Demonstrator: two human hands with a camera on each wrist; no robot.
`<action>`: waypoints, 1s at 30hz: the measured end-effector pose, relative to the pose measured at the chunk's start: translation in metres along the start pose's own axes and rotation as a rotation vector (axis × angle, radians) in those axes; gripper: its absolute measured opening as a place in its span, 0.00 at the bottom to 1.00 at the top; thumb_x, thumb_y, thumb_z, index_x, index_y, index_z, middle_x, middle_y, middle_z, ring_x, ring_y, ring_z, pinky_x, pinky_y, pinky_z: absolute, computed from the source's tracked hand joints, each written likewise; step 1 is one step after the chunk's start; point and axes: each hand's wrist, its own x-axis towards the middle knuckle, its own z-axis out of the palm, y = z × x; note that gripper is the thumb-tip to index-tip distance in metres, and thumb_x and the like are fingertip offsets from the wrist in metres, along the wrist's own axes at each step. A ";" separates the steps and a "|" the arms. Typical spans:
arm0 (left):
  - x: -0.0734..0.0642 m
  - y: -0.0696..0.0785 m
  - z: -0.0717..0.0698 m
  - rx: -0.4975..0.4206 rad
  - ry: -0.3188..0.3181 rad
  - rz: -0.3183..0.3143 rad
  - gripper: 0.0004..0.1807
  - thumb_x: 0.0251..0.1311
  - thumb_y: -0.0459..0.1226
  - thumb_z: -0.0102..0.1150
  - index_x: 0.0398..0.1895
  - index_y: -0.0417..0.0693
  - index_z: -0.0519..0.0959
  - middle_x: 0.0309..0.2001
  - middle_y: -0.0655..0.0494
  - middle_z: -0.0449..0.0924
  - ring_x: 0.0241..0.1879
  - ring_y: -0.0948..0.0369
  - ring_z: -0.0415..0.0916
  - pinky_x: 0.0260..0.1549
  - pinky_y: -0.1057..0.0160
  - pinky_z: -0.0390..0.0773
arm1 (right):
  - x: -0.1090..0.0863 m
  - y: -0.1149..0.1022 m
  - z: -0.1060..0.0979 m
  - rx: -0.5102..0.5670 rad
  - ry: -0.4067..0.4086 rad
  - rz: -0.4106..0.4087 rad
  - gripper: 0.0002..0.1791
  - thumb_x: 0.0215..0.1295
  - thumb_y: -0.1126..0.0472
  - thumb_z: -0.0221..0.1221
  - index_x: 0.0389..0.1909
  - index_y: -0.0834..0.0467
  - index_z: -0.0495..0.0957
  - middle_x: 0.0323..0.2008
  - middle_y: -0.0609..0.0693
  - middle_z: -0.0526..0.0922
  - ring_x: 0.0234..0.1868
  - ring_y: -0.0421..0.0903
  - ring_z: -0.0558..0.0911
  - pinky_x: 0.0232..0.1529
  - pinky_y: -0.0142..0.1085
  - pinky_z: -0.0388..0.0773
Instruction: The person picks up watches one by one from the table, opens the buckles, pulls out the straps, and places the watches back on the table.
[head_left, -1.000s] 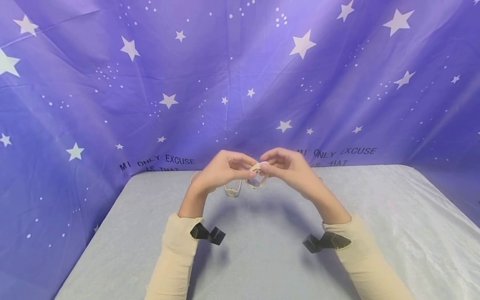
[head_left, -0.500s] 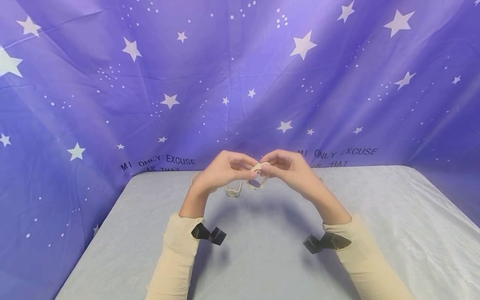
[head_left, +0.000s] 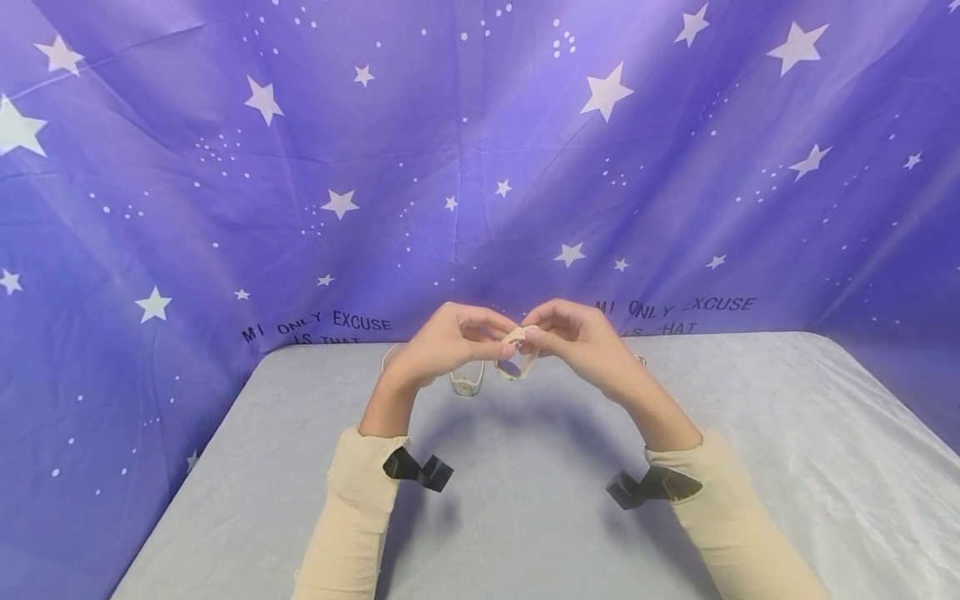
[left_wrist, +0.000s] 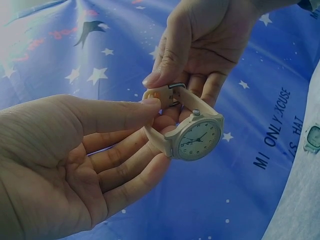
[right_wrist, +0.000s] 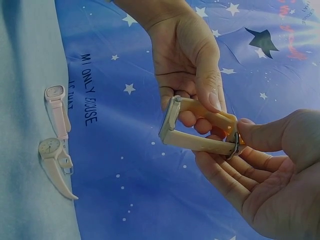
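A cream wristwatch (left_wrist: 200, 139) with a round white dial is held up between both hands, its strap joined into a loop. In the left wrist view, my left hand (left_wrist: 107, 150) pinches the strap near its free end, thumb on top and fingers beneath. My right hand (right_wrist: 280, 165) pinches the strap by the metal buckle (right_wrist: 234, 146) in the right wrist view. The strap end passes through the buckle. In the head view, the left hand (head_left: 453, 342) and right hand (head_left: 581, 342) almost meet over the far part of the table.
On the grey-blue cloth table (head_left: 517, 500) a pale watch (head_left: 467, 387) lies beyond the left hand. The right wrist view has a pink watch (right_wrist: 59, 117) beside a cream one (right_wrist: 50, 146). Another watch (left_wrist: 314, 137) shows at the left wrist view's right edge. A purple star curtain (head_left: 420, 167) hangs behind.
Both hands keep their grip on the watch at nearly the same spot. Only slight shifts of the fingers and watch show.
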 end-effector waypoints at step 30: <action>0.000 0.001 -0.004 0.057 0.027 -0.010 0.14 0.60 0.29 0.68 0.50 0.38 0.85 0.44 0.39 0.88 0.42 0.49 0.89 0.48 0.55 0.87 | 0.002 -0.002 -0.001 0.010 0.025 0.007 0.10 0.70 0.67 0.61 0.49 0.69 0.79 0.42 0.64 0.87 0.40 0.44 0.88 0.50 0.38 0.87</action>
